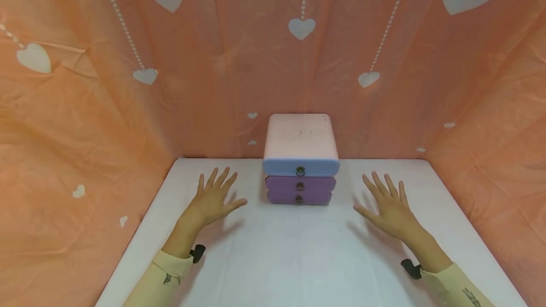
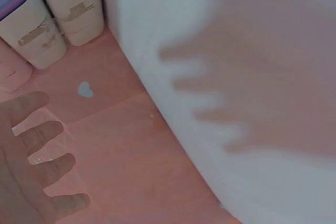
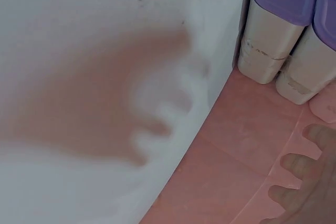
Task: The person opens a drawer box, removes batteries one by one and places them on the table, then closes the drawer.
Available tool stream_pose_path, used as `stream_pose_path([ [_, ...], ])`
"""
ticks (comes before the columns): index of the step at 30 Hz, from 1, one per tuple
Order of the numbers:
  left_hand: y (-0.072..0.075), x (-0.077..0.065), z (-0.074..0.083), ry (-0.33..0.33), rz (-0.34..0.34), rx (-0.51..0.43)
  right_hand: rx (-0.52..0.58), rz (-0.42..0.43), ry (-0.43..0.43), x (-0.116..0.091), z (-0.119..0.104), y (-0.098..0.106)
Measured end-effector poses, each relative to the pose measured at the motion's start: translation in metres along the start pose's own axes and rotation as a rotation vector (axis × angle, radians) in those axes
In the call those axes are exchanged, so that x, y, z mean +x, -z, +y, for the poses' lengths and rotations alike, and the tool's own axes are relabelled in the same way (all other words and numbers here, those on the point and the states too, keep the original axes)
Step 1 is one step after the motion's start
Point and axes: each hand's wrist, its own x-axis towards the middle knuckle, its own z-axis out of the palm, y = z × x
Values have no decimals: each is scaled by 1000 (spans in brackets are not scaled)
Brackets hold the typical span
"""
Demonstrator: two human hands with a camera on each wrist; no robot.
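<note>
Three small drawers (image 1: 301,161) stand stacked at the far middle of the white table (image 1: 281,255). We see the left hand (image 1: 213,201) near their left side and the right hand (image 1: 389,208) near their right, all fingers spread wide apart.

Pink drawer unit (image 1: 301,136) with blue and purple fronts (image 1: 279,183), orange backdrop (image 1: 251,56) with white hearts (image 1: 302,29), white tabletop (image 1: 290,250)
</note>
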Motion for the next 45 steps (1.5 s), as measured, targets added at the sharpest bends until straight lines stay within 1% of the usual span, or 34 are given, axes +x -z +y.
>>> stream_pose_path([
  [10, 15, 9, 5, -20, 9, -11, -14, 25, 38, 1, -10, 6],
  [13, 19, 11, 6, -23, 2, -6, -10, 23, 45, 2, -14, 9],
  [19, 28, 15, 9, -29, -18, -12, 24, 19, 52, 2, -27, 12],
  [26, 40, 25, 16, -54, -20, -5, 45, 44, 82, 2, -40, 14],
  [31, 49, 34, 23, -75, -32, -11, 120, 11, 52, 0, -51, 17],
  [35, 56, 41, 30, -105, -17, -19, 176, 0, 32, -2, -59, 18],
  [40, 65, 50, 41, -132, -11, -18, 221, 27, 33, -2, -68, 15],
  [45, 74, 60, 53, -150, -19, -35, 275, 98, 63, 0, -74, 9],
])
